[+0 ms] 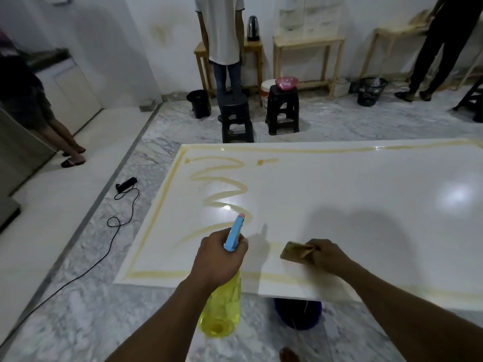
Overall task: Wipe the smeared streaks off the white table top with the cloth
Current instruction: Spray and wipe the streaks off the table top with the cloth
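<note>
My right hand (pixel 326 257) pinches the cloth (pixel 296 253) against the desk (pixel 339 205), just right of the bottle (pixel 222 309) that my left hand (pixel 219 257) grips. The cloth looks soft and limp, so I'd bunch it under the palm. Streaks (pixel 222 184) lie beyond the bottle.

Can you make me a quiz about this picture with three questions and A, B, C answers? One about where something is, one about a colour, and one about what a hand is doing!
1. Where is the cloth?
A) on the table top, held by the right hand
B) hanging on a hook
C) inside a drawer

2. What colour is the body of the spray bottle?
A) red
B) yellow
C) green

3. What is the left hand doing?
A) lying flat
B) gripping the spray bottle
C) waving

Answers:
1 A: the right hand's fingers hold it down on the white top.
2 B: the see-through body is yellow, under a blue head.
3 B: its fingers wrap the bottle's neck.
</note>
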`<state>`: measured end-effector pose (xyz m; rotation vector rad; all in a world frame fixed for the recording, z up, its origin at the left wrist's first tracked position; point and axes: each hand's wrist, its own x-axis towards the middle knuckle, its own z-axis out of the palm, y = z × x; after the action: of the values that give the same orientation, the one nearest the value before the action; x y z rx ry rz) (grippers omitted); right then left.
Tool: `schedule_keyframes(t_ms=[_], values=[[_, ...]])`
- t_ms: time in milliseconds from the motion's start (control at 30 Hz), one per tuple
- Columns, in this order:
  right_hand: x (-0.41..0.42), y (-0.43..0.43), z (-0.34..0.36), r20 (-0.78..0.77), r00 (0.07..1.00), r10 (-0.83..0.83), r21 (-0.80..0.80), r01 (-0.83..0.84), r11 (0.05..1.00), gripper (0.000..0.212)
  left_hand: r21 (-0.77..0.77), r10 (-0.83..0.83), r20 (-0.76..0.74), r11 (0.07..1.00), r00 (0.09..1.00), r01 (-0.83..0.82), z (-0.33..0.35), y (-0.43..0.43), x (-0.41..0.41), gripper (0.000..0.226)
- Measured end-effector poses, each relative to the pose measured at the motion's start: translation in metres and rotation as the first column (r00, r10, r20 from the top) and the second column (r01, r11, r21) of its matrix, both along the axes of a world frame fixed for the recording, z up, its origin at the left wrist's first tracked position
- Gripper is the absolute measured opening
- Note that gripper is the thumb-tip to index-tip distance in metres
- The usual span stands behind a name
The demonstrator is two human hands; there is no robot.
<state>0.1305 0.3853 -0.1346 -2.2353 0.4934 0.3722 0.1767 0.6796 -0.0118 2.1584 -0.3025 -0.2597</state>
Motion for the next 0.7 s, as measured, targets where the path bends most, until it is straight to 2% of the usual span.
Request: schedule_keyframes(t_ms=[67,100,167,233,300,367,433,500,567,633,700], values=[[0.017,-0.016,0.026,-0.11,0.988,-0.108,0.192,0.127,0.973,0.021,-0.006,0.004,0.02,1.0,1.0,-0.004,0.005,0.005,0.005,0.03],[0.027,-0.024,0.038,-0.176,0.978,-0.109,0.302,0.159,0.94,0.022,-0.01,0.001,0.027,1.0,1.0,0.0,0.007,0.005,0.011,0.029],[0.045,-0.036,0.054,-0.298,0.954,-0.024,0.462,0.166,0.871,0.038,-0.009,-0.015,0.034,1.0,0.999,0.015,0.008,0.004,0.023,0.028],[0.083,-0.046,0.062,-0.379,0.918,0.115,0.476,0.087,0.875,0.039,-0.015,-0.033,0.032,0.999,0.999,0.033,0.004,-0.001,0.048,0.028],[0.13,-0.054,0.067,-0.419,0.889,0.183,0.405,0.002,0.914,0.034,-0.017,-0.045,0.018,0.999,0.999,0.045,-0.003,-0.006,0.074,0.027],[0.197,-0.064,0.067,-0.423,0.889,0.178,0.244,-0.078,0.967,0.03,-0.046,-0.032,-0.005,0.998,0.999,0.032,-0.014,-0.012,0.109,0.026],[0.258,-0.071,0.073,-0.329,0.928,0.174,0.031,-0.174,0.984,0.025,-0.039,-0.026,0.003,0.999,1.0,0.026,-0.019,-0.018,0.139,0.026],[0.319,-0.078,0.077,-0.161,0.965,0.205,-0.198,-0.236,0.951,0.02,-0.013,-0.025,0.017,1.0,1.0,0.026,-0.025,-0.025,0.17,0.026],[0.356,-0.08,0.079,-0.022,0.973,0.231,-0.382,-0.222,0.897,0.011,-0.012,-0.028,0.063,1.0,0.998,0.028,-0.021,-0.029,0.188,0.024],[0.414,-0.086,0.059,0.094,0.981,0.171,-0.442,-0.113,0.89,0.025,-0.025,-0.026,0.071,0.999,0.997,0.027,-0.032,-0.037,0.226,0.022],[0.431,-0.081,0.037,0.151,0.979,0.135,-0.404,-0.064,0.912,0.045,-0.041,-0.008,0.07,0.999,0.998,0.011,-0.035,-0.037,0.239,0.024]])
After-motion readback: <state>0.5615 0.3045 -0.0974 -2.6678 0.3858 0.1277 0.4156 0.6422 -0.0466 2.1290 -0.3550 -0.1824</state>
